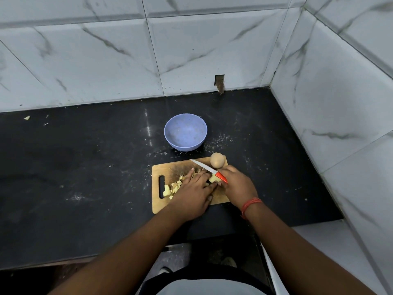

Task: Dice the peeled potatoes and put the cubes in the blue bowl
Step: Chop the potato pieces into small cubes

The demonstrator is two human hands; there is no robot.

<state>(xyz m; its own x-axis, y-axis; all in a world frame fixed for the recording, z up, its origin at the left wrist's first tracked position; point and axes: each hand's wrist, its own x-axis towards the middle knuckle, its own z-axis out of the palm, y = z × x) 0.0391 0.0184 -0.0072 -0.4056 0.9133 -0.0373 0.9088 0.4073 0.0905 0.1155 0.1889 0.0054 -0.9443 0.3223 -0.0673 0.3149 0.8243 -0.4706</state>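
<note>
Peeled potatoes: one whole potato (217, 160) at the far right corner of the wooden cutting board (158, 206), uncut; one remaining piece (212, 178) mid-board, between the two hands.
Potato cubes (173, 187): a loose heap on the board's left half, near the handle slot, partly hidden under the left hand.
Left hand (194, 191): laid flat, fingers straight, over the cubes and touching the piece being cut; it curls round nothing.
Right hand (238, 185): wrapped round the red handle of a small knife (209, 169), white blade angled up and away toward the far edge of the board, a red thread on the wrist.
Blue bowl (185, 131): on the black counter (85, 167) just beyond the board, apart from it; no cubes in it.
Progress, as judged: dicing roughly halfway; one potato mostly cubed, the second untouched, and no transfer to the bowl begun.
Surroundings: crumbs and white specks on the counter, marbled wall tiles (212, 50) behind and to the right.
</note>
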